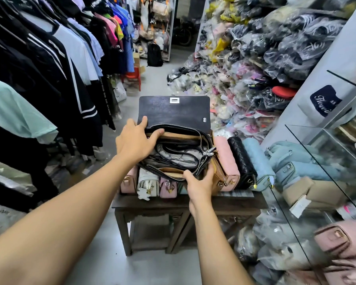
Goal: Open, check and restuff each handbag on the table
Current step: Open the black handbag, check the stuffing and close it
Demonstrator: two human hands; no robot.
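Frame centre: brown handbag (pixel 216 169) was held up just above the counter (pixel 152 204), mouth facing the camera. Its black flap (pixel 173 112) was thrown back and stood upright, with a silver clasp plate (pixel 174 100) at its top edge. The zip was undone and the zip pull (pixel 210 151) sat at the right end of the opening.

Left grip (pixel 136 140): fingers were hooked over the far rim of the opening and the thumb lay flat on the inside of the flap. Right grip (pixel 197 182): it pinched the near rim at the lower right corner, thumb on the inner edge, fingers wrapped round the outside.

Inside were grey stuffing paper (pixel 179 159) and a coiled black strap (pixel 169 150).

Also on the counter, right of the held bag, a pink bag (pixel 226 161), a black quilted bag (pixel 242 161) and a light blue bag (pixel 257 159) stood side by side, touching. Below the held bag was a row of pink bag (pixel 128 182), white bag (pixel 148 182) and a second pink one (pixel 168 187).

Left of frame was a rack of hanging clothes (pixel 49 68). Upper right was a heap of plastic-wrapped bags (pixel 265 58). At the right edge were glass shelves (pixel 317 161).
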